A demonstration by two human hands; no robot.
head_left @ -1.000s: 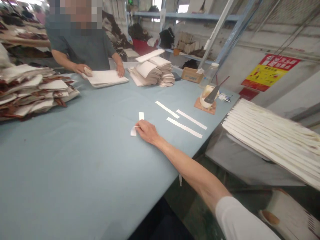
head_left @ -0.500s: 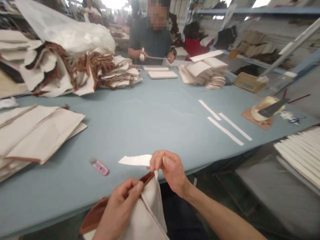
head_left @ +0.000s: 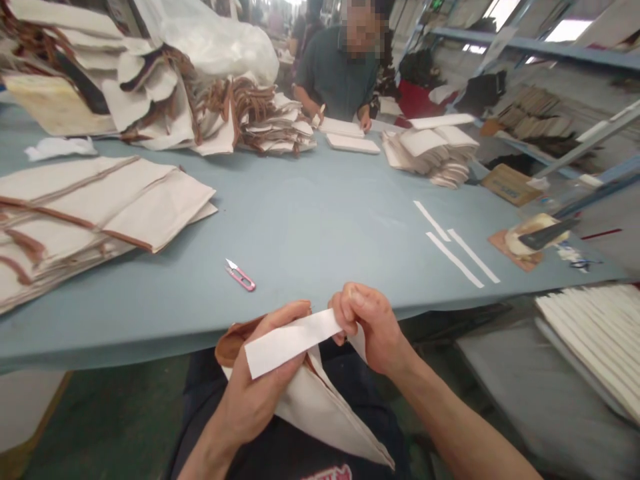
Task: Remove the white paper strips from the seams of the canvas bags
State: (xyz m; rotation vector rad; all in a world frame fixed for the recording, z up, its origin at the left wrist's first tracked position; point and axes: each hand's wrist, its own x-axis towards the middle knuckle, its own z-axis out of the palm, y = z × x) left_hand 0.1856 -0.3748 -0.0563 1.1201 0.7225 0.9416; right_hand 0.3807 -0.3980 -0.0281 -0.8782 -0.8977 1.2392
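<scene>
My right hand (head_left: 373,323) is closed in a fist on a white strip (head_left: 287,341), whose long end crosses in front of my left hand; a shorter bit hangs out below the fist. My left hand (head_left: 245,403) is closed round a cream fabric piece (head_left: 330,417) with brown edging, held over my lap below the table edge. A rounded brown part (head_left: 235,347) of it shows behind the left fingers. The strip hides some of those fingers. Pink thread snips (head_left: 241,275) lie on the table beyond my hands.
Three white strips (head_left: 455,260) lie on the blue-green table (head_left: 320,220). Cream panels (head_left: 150,200) are stacked at left, with fabric bundles (head_left: 260,120) behind. A glue pot (head_left: 533,233) stands at right. Across the table, a person (head_left: 340,73) handles a pale panel (head_left: 343,127).
Both hands have drawn closer to me with the fabric and strip, and the strip now lies across my left hand. The view has shifted. The person opposite has lowered their hands to the panels.
</scene>
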